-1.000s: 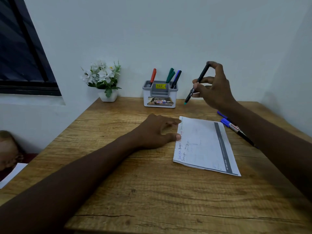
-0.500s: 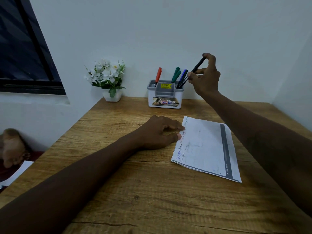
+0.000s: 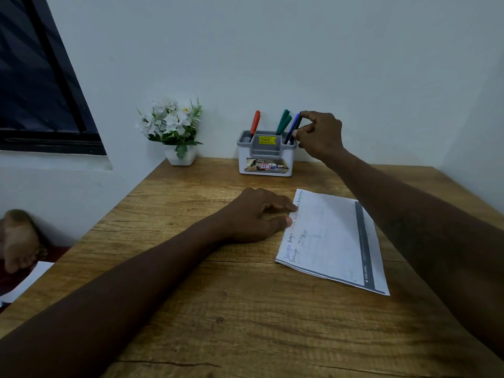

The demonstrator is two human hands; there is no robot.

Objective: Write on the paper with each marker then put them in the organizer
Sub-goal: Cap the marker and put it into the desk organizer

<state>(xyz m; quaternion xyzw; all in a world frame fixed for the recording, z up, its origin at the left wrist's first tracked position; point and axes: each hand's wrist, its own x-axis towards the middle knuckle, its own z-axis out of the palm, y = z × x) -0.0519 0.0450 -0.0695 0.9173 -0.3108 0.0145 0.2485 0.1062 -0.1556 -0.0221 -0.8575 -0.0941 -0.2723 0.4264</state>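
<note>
- The black marker [image 3: 299, 124] is being pinched by the right hand [image 3: 320, 137] (lower end inside the organizer [image 3: 266, 162]).
- The paper [image 3: 332, 241] is being pressed at its edge by the left hand [image 3: 256, 216], fingers relaxed.

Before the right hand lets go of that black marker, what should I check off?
1. Slim black marker lowered into the right compartment of the white and grey plastic organizer: ok, it stands beside the blue marker.
2. Grip: ok, the right hand pinches the marker's upper part with its fingers.
3. Marker seated at the bottom: cannot tell, the organizer wall hides its lower end.
4. Cap on: cannot tell.
5. White paper sheet held steady: ok, the left hand rests on its left edge.
6. Any markers left to do: cannot tell, the right forearm hides the table beyond the paper.
</note>
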